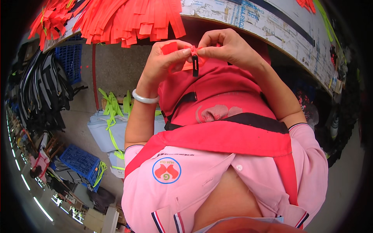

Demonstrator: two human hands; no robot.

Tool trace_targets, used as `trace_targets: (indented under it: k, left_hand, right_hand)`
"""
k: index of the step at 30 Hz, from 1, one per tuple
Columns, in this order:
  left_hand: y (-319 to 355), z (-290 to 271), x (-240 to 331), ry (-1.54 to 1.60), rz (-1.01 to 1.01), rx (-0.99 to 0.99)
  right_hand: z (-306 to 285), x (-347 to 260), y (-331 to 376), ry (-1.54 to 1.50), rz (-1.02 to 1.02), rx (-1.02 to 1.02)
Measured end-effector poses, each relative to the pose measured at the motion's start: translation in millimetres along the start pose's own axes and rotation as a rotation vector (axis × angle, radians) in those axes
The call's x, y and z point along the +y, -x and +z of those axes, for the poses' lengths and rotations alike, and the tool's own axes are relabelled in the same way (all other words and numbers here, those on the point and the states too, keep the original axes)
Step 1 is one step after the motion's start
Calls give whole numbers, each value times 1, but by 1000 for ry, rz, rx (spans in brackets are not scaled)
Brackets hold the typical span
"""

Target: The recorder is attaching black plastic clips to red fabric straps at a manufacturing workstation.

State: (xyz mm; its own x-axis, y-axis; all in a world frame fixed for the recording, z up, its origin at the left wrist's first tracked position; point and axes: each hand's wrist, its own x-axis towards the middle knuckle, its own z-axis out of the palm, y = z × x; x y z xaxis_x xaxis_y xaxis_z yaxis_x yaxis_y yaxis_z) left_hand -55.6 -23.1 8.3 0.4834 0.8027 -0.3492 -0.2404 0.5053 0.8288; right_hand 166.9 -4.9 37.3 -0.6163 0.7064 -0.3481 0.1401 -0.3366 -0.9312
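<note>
Just past the front edge of a worktable, both my hands meet in front of a red apron. My left hand, with a white bangle at its wrist, is closed with thumb and fingers pinching a bright orange strap. A small black oblong fitting, perhaps a buckle or a slider, hangs down at the strap between my hands. My right hand is closed too, its thumb and forefinger pinching the orange end beside the fitting. The fingers partly hide how strap and fitting join.
A thick heap of orange straps overhangs the worktable. To the left hang black and grey straps, near a blue crate. Yellow-green straps lie over a pale stack. Another blue crate stands lower left.
</note>
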Motion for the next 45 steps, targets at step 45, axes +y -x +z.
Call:
trace_targets:
  k: [45]
  left_hand:
    - [2, 10, -14, -151, 308, 141]
  right_hand:
    - [21, 26, -8, 55, -382, 352]
